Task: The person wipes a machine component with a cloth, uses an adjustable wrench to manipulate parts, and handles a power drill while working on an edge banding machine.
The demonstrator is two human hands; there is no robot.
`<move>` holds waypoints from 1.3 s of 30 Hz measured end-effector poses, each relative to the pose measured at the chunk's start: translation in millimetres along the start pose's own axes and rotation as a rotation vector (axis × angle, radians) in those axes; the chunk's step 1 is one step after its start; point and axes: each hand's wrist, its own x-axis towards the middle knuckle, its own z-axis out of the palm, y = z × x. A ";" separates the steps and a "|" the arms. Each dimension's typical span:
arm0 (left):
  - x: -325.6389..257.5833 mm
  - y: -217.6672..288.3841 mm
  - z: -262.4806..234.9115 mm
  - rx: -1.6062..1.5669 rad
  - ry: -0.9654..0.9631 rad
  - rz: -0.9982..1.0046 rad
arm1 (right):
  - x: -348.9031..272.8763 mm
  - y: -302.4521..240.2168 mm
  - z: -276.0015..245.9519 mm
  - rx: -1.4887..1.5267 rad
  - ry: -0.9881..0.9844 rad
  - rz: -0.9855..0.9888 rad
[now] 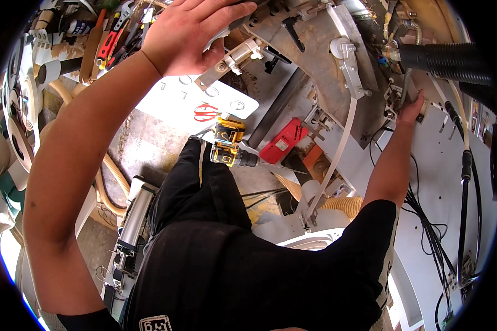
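Note:
My left hand (pixel 196 33) reaches over the top of the machine, its fingers stretched out across a part they mostly cover. Just below it is a metal bracket with a cylindrical fitting (pixel 237 58). On the far right, my right hand (pixel 411 107) is against the machine's side, by metal fittings and a hose; its fingers are largely hidden. Between my arms, a yellow and black cordless drill (pixel 226 144) with a long bit lies near my leg. A pale strip (pixel 345 135) runs down from a roller arm (pixel 345 55) on the brown metal plate (pixel 292 33).
A red box-shaped unit (pixel 284 140) is mounted beyond the drill. Hand tools (pixel 113 41) crowd the upper left, near reels (pixel 25 110). Beige hoses (pixel 116 176) cross the floor. Black cables (pixel 433 243) and a thick black hose (pixel 442 60) run along the right.

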 end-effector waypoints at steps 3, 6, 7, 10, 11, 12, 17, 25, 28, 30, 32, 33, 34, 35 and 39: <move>3.3 4.2 -5.4 0.018 -0.032 -0.007 | 17.0 9.2 -20.2 -0.023 -0.022 -0.026; 2.0 4.4 -6.3 0.013 -0.038 -0.019 | 13.5 7.7 -14.4 -0.019 -0.006 0.002; 2.2 4.5 -6.2 0.013 -0.035 -0.019 | 13.3 7.6 -14.4 -0.026 -0.008 -0.006; 2.0 3.7 -3.9 0.010 -0.013 -0.010 | 12.8 7.5 -14.4 -0.039 -0.013 -0.029; 1.3 2.1 -1.6 0.008 0.005 -0.001 | 12.7 7.4 -14.0 -0.039 -0.016 -0.036; 0.2 0.8 -0.1 0.006 0.023 0.008 | 12.6 7.2 -13.5 -0.039 -0.018 -0.043; 0.7 0.5 0.4 -0.001 0.013 0.007 | -1.2 0.0 -1.9 -0.032 0.021 -0.003; 2.8 4.2 -6.4 0.020 -0.047 -0.011 | -2.0 -0.7 -1.4 -0.030 0.016 0.010; 2.5 3.7 -6.6 0.010 -0.041 -0.005 | 2.8 2.2 -6.8 -0.042 0.007 -0.011; 2.7 3.7 -6.4 0.003 -0.037 -0.005 | -0.4 0.5 -3.4 -0.027 0.004 0.003; 2.0 4.0 -6.4 0.011 -0.032 -0.008 | -7.4 -3.1 3.9 -0.014 0.013 0.011; 1.6 4.1 -6.4 0.015 -0.029 -0.010 | -9.2 -3.8 6.1 -0.008 0.018 0.015; 1.7 4.3 -6.1 0.015 -0.027 -0.009 | -8.5 -3.9 5.2 -0.017 0.026 0.014; 2.0 4.5 -5.8 0.015 -0.025 -0.008 | -6.6 -3.7 3.6 -0.026 0.034 0.014; 2.5 4.2 -6.1 0.011 -0.019 -0.003 | -1.4 -0.1 -1.9 -0.062 0.035 -0.016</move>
